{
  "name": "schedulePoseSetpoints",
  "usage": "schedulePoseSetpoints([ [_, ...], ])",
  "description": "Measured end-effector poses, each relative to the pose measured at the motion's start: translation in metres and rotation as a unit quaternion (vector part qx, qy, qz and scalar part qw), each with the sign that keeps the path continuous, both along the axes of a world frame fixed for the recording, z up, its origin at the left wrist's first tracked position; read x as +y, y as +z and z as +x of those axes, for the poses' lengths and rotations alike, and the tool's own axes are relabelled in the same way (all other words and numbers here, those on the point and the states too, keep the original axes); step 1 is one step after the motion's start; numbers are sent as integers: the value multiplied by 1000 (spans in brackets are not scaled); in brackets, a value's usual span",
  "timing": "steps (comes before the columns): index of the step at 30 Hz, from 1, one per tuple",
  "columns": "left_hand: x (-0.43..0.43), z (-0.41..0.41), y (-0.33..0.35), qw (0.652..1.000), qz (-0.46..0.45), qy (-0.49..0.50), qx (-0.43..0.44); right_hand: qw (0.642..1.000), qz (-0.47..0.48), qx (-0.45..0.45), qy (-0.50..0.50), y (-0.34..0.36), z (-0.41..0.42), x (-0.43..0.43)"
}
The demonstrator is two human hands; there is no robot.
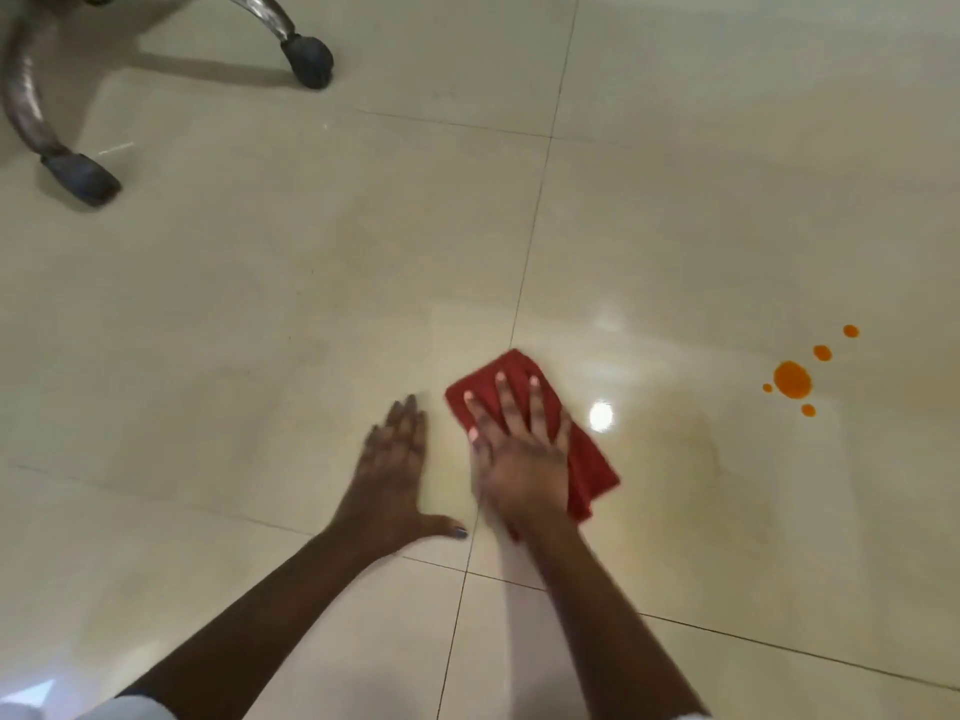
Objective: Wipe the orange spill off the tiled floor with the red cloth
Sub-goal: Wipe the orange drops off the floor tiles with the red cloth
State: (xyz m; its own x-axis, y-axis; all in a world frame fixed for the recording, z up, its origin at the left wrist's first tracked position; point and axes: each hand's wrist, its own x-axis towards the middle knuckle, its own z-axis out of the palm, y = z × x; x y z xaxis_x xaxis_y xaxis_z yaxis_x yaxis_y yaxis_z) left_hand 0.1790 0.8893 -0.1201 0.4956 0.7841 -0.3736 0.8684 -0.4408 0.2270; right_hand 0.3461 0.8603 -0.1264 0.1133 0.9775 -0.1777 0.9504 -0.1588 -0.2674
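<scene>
Orange spill (792, 379): one blot and small drops, well right of my red cloth (530, 433) on the tiled floor (260, 304). Right hand (519, 454) spread flat on cloth, nearer. Left hand (392, 470) flat, fingers together, bracing. Sweep rightward, I judge.

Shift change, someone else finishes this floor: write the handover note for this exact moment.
Right hand: flat, palm down, pressing the red cloth onto the tiled floor, near a grout line.
Left hand: bare, fingers spread, flat on the floor just left of the cloth, holding nothing.
Orange spill: one larger drop with smaller drops around it, well to the right of the cloth, apart from it.
Done: cloth is down and under the hand.
Left: the visible drops are unwiped; slide the cloth right over them.
Chair base with casters stands far left, away from the spill.
</scene>
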Motion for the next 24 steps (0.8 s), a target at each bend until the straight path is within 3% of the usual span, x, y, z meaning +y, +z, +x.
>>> schedulePoseSetpoints([
  [2,3,-22,0,999,-4,15,28,999,-20,-16,-30,-2,21,29],
  [5,4,-26,1,999,-43,10,16,988,-15,-15,-155,-6,15,24],
  [8,2,-20,-1,999,-37,20,6,998,-9,7,-68,-5,-36,3],
  [10,2,-22,-2,999,-34,20,9,1000,-11,12,15,-3,-46,25],
  [12,3,-25,-4,999,-22,23,19,999,-18,-12,35,0,-32,65],
  [15,3,-22,-2,999,-18,25,13,994,-46,-18,-93,-1,10,83],
  [18,0,-22,1,999,-21,29,17,980,-23,-12,-198,-3,8,32],
  [21,-1,-21,3,999,-28,32,24,995,-23,-10,-98,-4,-28,-2],
  [24,-7,-11,4,999,-29,36,-5,999,-28,-24,-17,-3,-10,27],
])
